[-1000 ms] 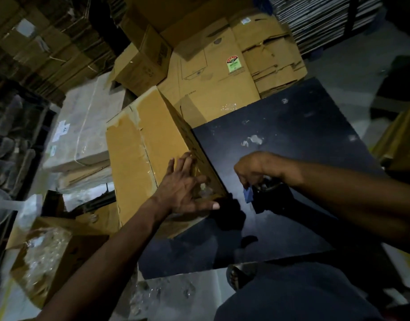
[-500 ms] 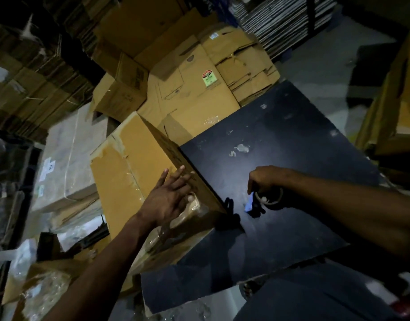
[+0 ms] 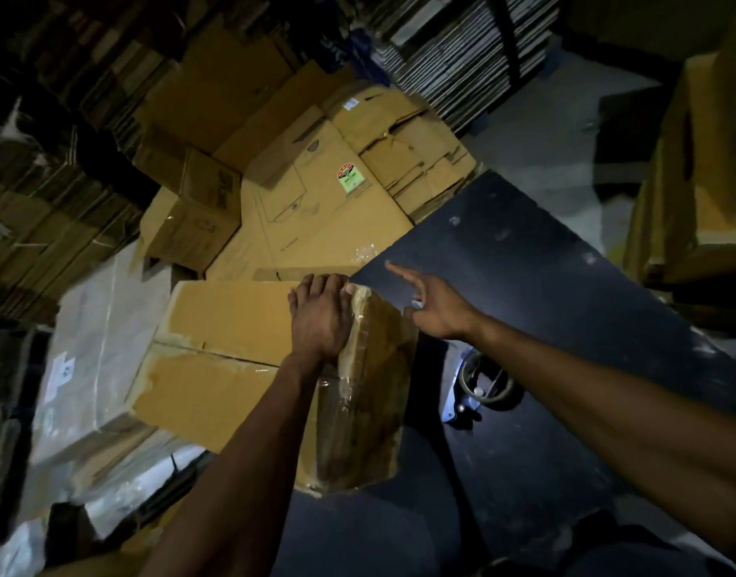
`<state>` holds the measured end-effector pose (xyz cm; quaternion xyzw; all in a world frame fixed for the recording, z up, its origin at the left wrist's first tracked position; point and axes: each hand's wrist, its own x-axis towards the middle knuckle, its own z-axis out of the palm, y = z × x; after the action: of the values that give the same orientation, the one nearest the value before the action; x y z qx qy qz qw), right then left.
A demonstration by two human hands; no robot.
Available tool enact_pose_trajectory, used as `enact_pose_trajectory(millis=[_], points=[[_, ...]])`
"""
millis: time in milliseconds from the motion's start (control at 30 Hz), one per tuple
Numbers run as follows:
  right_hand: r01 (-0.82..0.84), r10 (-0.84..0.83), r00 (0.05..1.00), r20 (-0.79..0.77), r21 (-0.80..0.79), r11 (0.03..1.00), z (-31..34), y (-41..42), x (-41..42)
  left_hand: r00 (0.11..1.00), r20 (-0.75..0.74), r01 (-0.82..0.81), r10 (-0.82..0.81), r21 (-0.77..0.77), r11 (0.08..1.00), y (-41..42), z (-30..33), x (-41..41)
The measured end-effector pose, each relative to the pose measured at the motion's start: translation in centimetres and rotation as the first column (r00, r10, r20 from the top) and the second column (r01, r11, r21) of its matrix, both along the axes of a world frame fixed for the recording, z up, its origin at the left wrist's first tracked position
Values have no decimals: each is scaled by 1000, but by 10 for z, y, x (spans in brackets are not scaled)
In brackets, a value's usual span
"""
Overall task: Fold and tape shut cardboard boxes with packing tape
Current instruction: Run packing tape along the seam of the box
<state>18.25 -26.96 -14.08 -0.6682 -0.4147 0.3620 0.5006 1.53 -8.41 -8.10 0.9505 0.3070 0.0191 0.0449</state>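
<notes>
Much here is dim: the corners fall to black, the box's near end is hidden behind your left forearm, and its lower corner fades into shadow at the bench edge. The tape roll is barely readable, a dark ring with a pale blue patch just beside it, lying on the bench just right of the box.

The box rests half on the bench's left edge and half beyond it. Its long axis runs from near you away toward the flattened cartons behind it, tilted slightly leftward. Its top face shows a seam across the middle, and a glossy strip of tape runs along its right edge.

Your left hand lies flat on the box's far right corner, fingers straight and together, their tips curling just over the far edge; it presses rather than grips. Your right hand hovers just right of that corner, above the bench, forefinger stretched out and the other fingers loosely bent, holding nothing.
</notes>
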Motion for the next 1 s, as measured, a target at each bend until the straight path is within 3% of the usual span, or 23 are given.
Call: enact_pose_trajectory(millis=[200,367,533,600,700,800,1000], points=[[-5,5,994,-107,-4,1000,-15,21,-27,991,133,-10,15,-39,999,11,-18,5],[60,-86,970,228,117,991,-29,10,-73,986,168,-10,13,-14,1000,2,-17,8],[148,-192,942,276,172,974,-43,-3,-83,987,163,-11,18,-43,999,2,-20,5],[323,-359,915,186,199,925,-35,-4,-72,986,167,-13,22,-59,998,1,-19,5],[508,-496,860,-116,123,852,3,14,-50,985,172,-13,23,-59,998,0,-19,5],[404,-396,906,-150,27,914,30,34,-35,985,171,-15,26,-64,998,2,-21,5],[250,-170,895,-413,150,957,0,41,-12,984,179,-5,18,-70,997,4,-21,6]])
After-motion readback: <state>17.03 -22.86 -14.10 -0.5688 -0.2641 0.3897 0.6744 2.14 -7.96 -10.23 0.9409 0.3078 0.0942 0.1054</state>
